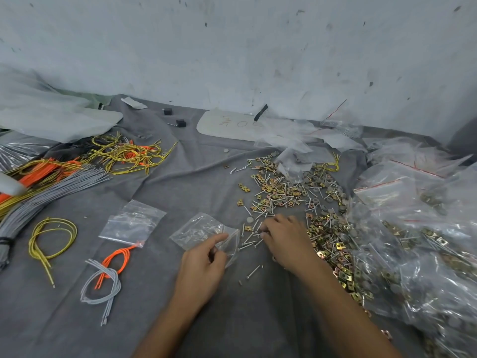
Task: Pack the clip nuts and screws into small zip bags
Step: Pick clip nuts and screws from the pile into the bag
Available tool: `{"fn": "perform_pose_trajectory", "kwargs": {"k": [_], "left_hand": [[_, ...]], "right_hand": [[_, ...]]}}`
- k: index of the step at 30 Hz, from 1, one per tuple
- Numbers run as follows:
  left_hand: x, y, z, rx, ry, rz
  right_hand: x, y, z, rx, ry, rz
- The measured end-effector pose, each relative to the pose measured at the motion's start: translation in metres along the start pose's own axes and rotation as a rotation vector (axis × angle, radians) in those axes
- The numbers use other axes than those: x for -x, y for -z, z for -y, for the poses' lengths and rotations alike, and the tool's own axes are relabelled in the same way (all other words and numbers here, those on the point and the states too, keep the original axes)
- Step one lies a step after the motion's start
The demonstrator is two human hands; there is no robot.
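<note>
Many cords (62,183) left, filled bags (426,257) right, flank zip bag (200,229).

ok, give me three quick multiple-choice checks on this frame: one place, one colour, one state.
1. Where is the spare zip bag? A) on a shelf B) on the cloth, left of the held zip bag C) inside a box
2. The cord bundle crossing the grey cords is: A) blue B) green C) orange
3. The left hand: A) lies flat on the cloth B) holds scissors C) pinches the held zip bag

B: it lies flat on the cloth, left of the held one.
C: orange strands run through the grey loop.
C: thumb and fingers pinch the bag's edge.
</note>
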State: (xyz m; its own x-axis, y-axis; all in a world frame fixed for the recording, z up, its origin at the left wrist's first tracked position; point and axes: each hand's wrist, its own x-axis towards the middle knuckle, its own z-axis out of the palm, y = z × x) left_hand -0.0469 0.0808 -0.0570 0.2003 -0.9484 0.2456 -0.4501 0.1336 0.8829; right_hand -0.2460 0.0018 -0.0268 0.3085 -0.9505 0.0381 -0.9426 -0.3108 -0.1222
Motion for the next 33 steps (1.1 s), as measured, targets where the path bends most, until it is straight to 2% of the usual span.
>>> {"fn": "perform_pose_trajectory", "kwargs": {"k": [6,9,15,18,22,28,33], "left_hand": [[-0.001,-0.001,0.002,0.008,0.007,0.002],[-0.001,-0.002,0.003,0.006,0.003,-0.003],[-0.001,-0.003,0.005,-0.004,0.007,-0.005],[-0.001,-0.004,0.006,-0.006,-0.002,0.0],[-0.002,-0.003,0.008,-0.017,-0.008,0.015],[-0.002,-0.003,0.007,-0.026,-0.009,0.016],[0.0,-0.002,0.002,-0.042,-0.014,0.047]], "right_hand": [[0.009,0.008,-0.002,-0.032,0.083,0.111],[0.012,0.008,-0.001,-0.042,0.116,0.074],[0.013,-0.004,0.005,0.093,0.139,0.037],[0.019,-0.01,0.008,-0.051,0.102,-0.11],[0.027,-0.01,0.012,-0.369,0.017,-0.275],[0.039,-0.001,0.015,-0.652,-0.07,-0.303],[0.055,0.0,0.041,-0.806,0.029,-0.221]]}}
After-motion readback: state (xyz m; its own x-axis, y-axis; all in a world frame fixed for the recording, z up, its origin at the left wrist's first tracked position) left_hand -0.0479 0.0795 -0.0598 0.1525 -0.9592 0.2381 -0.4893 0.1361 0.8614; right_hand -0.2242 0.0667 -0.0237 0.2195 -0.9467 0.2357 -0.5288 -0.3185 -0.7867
